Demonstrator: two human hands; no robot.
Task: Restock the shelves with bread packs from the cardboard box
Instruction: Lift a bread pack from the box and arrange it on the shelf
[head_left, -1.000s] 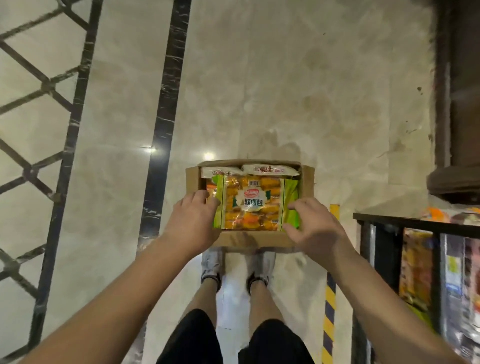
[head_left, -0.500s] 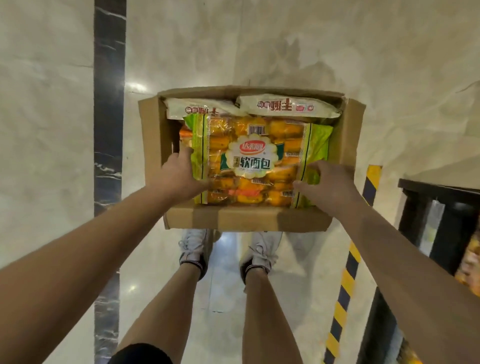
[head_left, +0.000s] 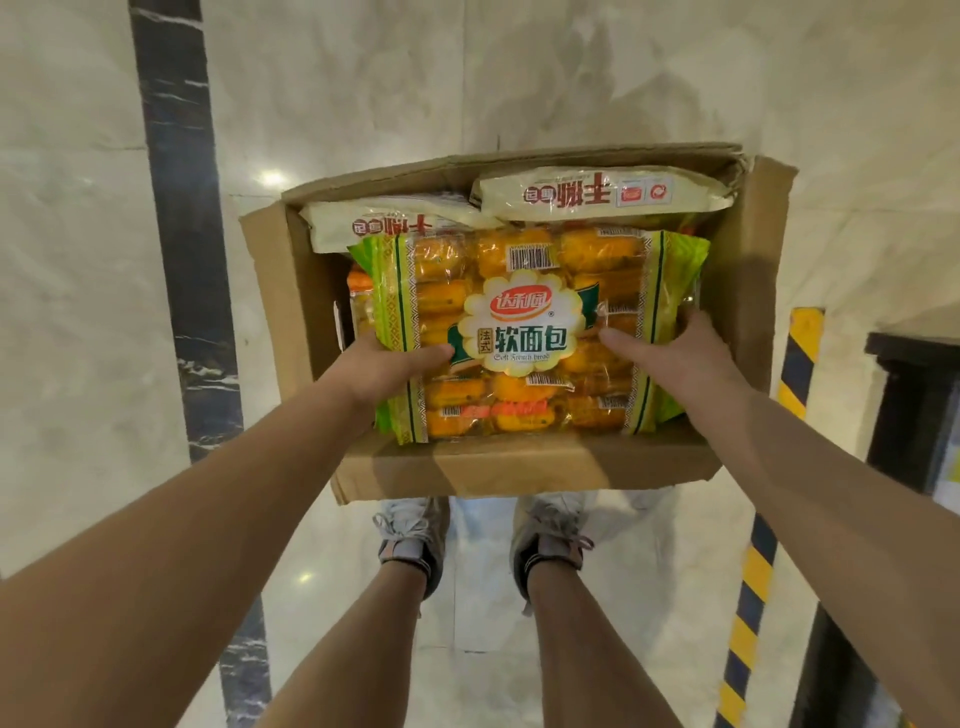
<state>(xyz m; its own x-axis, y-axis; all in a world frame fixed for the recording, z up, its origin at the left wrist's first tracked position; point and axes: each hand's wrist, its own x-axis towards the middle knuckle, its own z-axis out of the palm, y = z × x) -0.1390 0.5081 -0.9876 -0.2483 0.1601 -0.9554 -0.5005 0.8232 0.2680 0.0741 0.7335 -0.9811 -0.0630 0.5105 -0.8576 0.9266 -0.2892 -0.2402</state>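
Firmly grips the bread pack (head_left: 524, 332) at mid-length, left hand (head_left: 384, 364) and right hand (head_left: 670, 358) curled round opposite edges, thumbs on top. Probably feels light, soft and slick in its film; best squeezed gently, by the edges. Sits atop the load in the cardboard box (head_left: 519, 467); beyond the grip, white packs (head_left: 597, 195) against the far wall.

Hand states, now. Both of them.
Left hand: grips the left edge of the green bread pack, thumb on top.
Right hand: grips the right edge of the same pack, thumb on top.
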